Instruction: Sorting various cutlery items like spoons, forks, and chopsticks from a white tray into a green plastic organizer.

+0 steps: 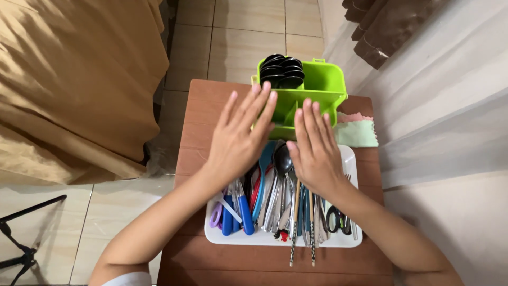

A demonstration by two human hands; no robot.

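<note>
Plainly, the sorting has barely begun: the green divided box [312, 90] at twelve o'clock holds only black spoons [283, 70] in its far-left compartment, the other sections bare, while the white tray [350, 159] at six o'clock lies heaped with cutlery, blue-handled tools [244, 212], scissors [335, 218] and chopsticks [294, 222]. Both hands hover flat, fingers spread, gripping nothing — the left hand [241, 139] over the tray's ten o'clock corner, the right hand [316, 153] above a dark ladle [282, 158]. A pale green cloth [357, 132] lies at two o'clock on the bench [198, 122]; no labels show.
</note>
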